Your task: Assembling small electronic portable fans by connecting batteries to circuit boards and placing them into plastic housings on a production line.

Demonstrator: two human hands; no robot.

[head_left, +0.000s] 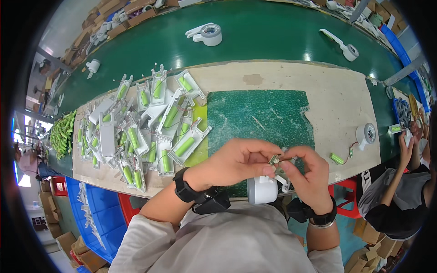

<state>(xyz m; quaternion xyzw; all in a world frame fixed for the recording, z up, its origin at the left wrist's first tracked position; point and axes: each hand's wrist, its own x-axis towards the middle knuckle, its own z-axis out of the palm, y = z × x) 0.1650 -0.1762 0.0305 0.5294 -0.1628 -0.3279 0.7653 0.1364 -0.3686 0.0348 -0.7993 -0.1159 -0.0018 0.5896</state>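
My left hand pinches a small circuit board between thumb and fingertips, above the near edge of the green mat. Close beside it, my right hand has its thumb and fingers closed at the board's other side. What exactly the right fingertips grip is too small to tell. Just below both hands is a white round device housing, with a white handle piece next to it. Part of the housing's upper side is covered by my fingers.
Left of the mat lies a pile of white handle shells with green battery cells. A green heap sits beyond it. At right are a wired cell and a white round housing. A co-worker's hand works at far right; blue bins stand below left.
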